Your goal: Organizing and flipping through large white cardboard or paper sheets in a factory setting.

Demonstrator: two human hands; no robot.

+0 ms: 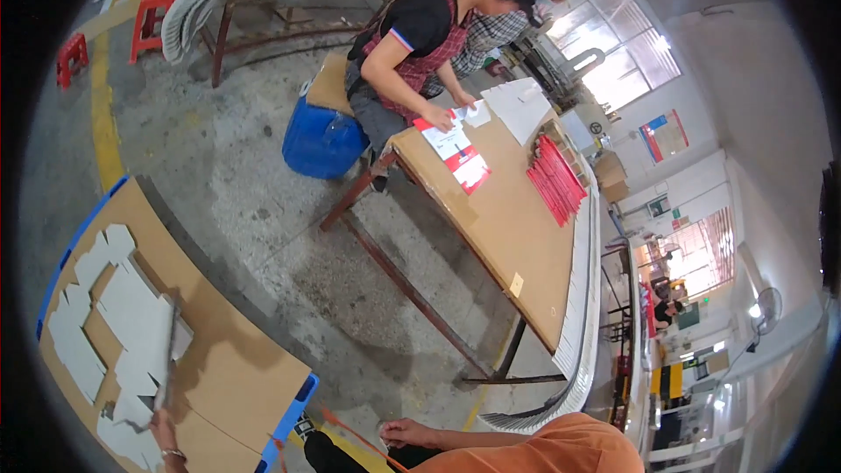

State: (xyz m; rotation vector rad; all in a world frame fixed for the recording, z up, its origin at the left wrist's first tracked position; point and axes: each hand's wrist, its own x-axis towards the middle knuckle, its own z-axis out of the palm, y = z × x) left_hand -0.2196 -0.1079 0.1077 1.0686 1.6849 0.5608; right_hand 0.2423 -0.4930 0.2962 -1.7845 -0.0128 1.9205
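Note:
At the lower left, my left hand [164,434], with a band at the wrist, grips the edge of a white die-cut cardboard sheet [158,342]. The sheet is raised and tilted at that edge. More white die-cut cardboard blanks [74,333] with cut-out openings lie beneath and beside it on a brown board [236,377] with blue edges. My right hand [408,434] hangs apart from the board, near my body, at the end of my orange sleeve. Its fingers are curled in, and I see nothing in them.
Across the floor, a seated co-worker [420,44] handles a red and white printed card piece [455,153] on a brown table [491,219]. Red folded pieces [556,180] lie there too. A blue drum [324,140] and red stools [158,13] stand on the concrete floor.

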